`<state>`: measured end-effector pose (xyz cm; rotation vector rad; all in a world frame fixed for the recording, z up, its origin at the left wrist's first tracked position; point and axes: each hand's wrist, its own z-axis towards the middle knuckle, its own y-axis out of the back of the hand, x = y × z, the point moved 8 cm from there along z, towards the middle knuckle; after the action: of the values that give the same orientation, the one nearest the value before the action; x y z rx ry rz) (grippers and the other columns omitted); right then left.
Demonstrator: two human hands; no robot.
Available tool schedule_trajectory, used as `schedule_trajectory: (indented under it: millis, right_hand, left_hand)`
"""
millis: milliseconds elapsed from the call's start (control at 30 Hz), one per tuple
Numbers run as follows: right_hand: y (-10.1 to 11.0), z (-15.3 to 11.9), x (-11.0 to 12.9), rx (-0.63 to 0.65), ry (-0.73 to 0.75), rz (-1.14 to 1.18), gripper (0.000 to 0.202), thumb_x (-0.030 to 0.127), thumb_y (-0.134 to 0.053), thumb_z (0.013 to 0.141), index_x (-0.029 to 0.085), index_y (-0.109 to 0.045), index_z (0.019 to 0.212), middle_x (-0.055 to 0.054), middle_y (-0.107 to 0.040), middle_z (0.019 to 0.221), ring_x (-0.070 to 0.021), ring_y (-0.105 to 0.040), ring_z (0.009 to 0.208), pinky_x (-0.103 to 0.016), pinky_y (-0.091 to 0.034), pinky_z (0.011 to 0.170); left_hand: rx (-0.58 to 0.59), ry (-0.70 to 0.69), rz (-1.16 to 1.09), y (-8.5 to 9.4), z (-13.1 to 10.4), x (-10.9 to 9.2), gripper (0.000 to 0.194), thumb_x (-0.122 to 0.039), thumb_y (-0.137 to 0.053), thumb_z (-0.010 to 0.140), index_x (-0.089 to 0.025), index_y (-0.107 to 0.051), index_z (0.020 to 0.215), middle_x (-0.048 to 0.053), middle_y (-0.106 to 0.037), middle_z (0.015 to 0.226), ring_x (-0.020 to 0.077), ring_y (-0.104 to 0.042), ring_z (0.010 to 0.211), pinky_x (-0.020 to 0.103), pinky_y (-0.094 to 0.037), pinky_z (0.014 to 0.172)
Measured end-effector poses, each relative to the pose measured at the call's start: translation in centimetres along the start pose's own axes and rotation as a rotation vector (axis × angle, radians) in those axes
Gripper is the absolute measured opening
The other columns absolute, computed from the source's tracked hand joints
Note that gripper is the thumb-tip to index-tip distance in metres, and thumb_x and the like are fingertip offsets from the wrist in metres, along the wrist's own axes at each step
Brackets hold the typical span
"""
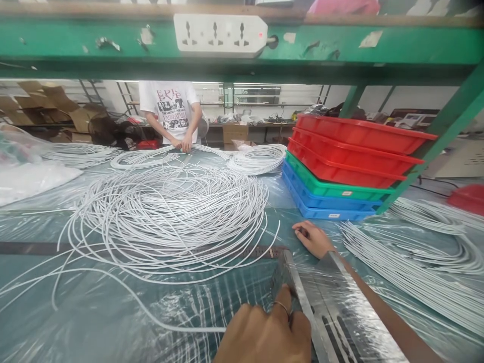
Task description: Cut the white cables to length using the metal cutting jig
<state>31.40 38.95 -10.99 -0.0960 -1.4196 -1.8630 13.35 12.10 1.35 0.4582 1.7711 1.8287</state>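
Observation:
My left hand (266, 330) is at the bottom centre, fingers bent and the index finger against the end face of a metal device (340, 307). A white cable (151, 315) runs from the left into this hand, which is closed on it. Beyond the device, my right hand (313, 240) rests near the table surface with its fingers curled; what they hold, if anything, is hidden. To the left of both hands lies a large loose coil of white cables (174, 212).
Red trays (351, 151) are stacked on green and blue ones (325, 204) behind my right hand. More cable bundles (416, 272) lie at right. Across the table, a person (172, 111) handles cables. A green beam (94, 45) with a power strip (219, 35) spans the top.

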Motion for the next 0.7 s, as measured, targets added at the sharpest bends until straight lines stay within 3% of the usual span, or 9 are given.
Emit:
schedule_trajectory:
  millis: [100, 200, 267, 333, 400, 467, 500, 600, 700]
  right_hand:
    - [-0.2, 0.1, 0.1, 0.020, -0.009, -0.011, 0.038, 0.047, -0.048, 0.090, 0.021, -0.073, 0.103, -0.007, -0.065, 0.085, -0.0197, -0.063, 0.071, -0.035, -0.052, 0.071]
    - [0.3, 0.4, 0.4, 0.041, -0.024, 0.032, 0.040, 0.049, -0.049, 0.089, 0.020, -0.073, 0.103, -0.008, -0.069, 0.091, -0.0198, -0.065, 0.072, -0.035, -0.054, 0.071]
    - [2.5, 0.6, 1.2, 0.003, -0.050, 0.110, 0.041, 0.054, -0.052, 0.088, 0.020, -0.071, 0.103, -0.010, -0.073, 0.099, -0.0214, -0.068, 0.077, -0.036, -0.056, 0.072]
    - [6.7, 0.2, 3.4, -0.092, -0.067, 0.182, 0.044, 0.058, -0.054, 0.090, 0.020, -0.070, 0.107, -0.010, -0.074, 0.101, -0.0233, -0.070, 0.082, -0.036, -0.058, 0.073]
    - [11.9, -1.1, 7.9, -0.205, -0.014, 0.184, 0.042, 0.058, -0.053, 0.096, 0.022, -0.068, 0.110, -0.008, -0.074, 0.100, -0.0232, -0.071, 0.087, -0.036, -0.059, 0.077]
    - [16.2, -3.2, 15.2, -0.254, 0.158, 0.075, 0.031, 0.050, -0.053, 0.103, 0.025, -0.068, 0.112, -0.006, -0.073, 0.109, -0.0217, -0.071, 0.097, -0.035, -0.059, 0.084]
    - [17.2, -4.4, 19.8, -0.212, 0.308, -0.024, 0.025, 0.043, -0.052, 0.105, 0.027, -0.068, 0.114, -0.006, -0.072, 0.115, -0.0212, -0.070, 0.102, -0.035, -0.058, 0.088]
    - [16.9, -8.3, 31.6, -0.115, 0.720, -0.434, 0.029, 0.027, -0.050, 0.106, 0.023, -0.063, 0.131, -0.008, -0.069, 0.122, -0.0233, -0.067, 0.108, -0.036, -0.057, 0.087]
    - [14.8, -10.0, 37.7, -0.151, 0.953, -0.790, 0.033, 0.004, -0.041, 0.097, 0.016, -0.067, 0.113, -0.010, -0.071, 0.103, -0.0260, -0.067, 0.092, -0.042, -0.053, 0.079]
  left_hand:
    - [-0.005, -0.015, 0.045, -0.9, 0.5, 0.1, 0.045, -0.056, -0.070, 0.093, -0.011, -0.064, 0.090, 0.024, -0.069, 0.120, 0.0201, -0.063, 0.059, 0.028, -0.045, 0.046]
    - [0.115, -0.017, 0.062, -0.9, 1.4, 0.0, 0.036, -0.046, -0.069, 0.093, -0.011, -0.068, 0.101, 0.026, -0.061, 0.137, 0.0237, -0.064, 0.057, 0.031, -0.034, 0.038]
    - [0.168, -0.011, -0.035, 0.1, 1.6, 0.1, 0.022, -0.026, -0.069, 0.087, -0.011, -0.068, 0.103, 0.022, -0.064, 0.131, 0.0257, -0.065, 0.060, 0.032, -0.033, 0.040]
    - [0.105, 0.012, -0.190, 2.2, 1.6, 0.6, 0.014, -0.014, -0.066, 0.081, -0.012, -0.067, 0.095, 0.016, -0.070, 0.109, 0.0267, -0.066, 0.067, 0.033, -0.039, 0.049]
    - [-0.036, 0.060, -0.334, 4.7, 1.0, 1.8, 0.004, -0.014, -0.057, 0.089, -0.014, -0.061, 0.088, 0.011, -0.066, 0.096, 0.0258, -0.065, 0.077, 0.037, -0.047, 0.064]
    - [-0.169, 0.100, -0.436, 6.8, 0.2, 3.2, 0.020, -0.018, -0.040, 0.101, -0.016, -0.056, 0.088, 0.008, -0.063, 0.097, 0.0232, -0.062, 0.086, 0.040, -0.049, 0.077]
    - [-0.223, 0.109, -0.491, 7.6, -0.2, 3.8, 0.023, -0.019, -0.036, 0.102, -0.017, -0.055, 0.090, 0.008, -0.062, 0.100, 0.0218, -0.061, 0.089, 0.039, -0.049, 0.081]
    - [-0.306, 0.084, -0.648, 9.2, -0.9, 4.6, 0.017, -0.014, -0.038, 0.099, -0.018, -0.054, 0.092, 0.004, -0.059, 0.101, 0.0179, -0.058, 0.095, 0.034, -0.046, 0.086]
    - [-0.306, 0.053, -0.742, 10.1, -0.9, 4.3, 0.017, -0.009, -0.041, 0.093, -0.018, -0.045, 0.079, 0.000, -0.054, 0.087, 0.0140, -0.054, 0.087, 0.027, -0.043, 0.080]
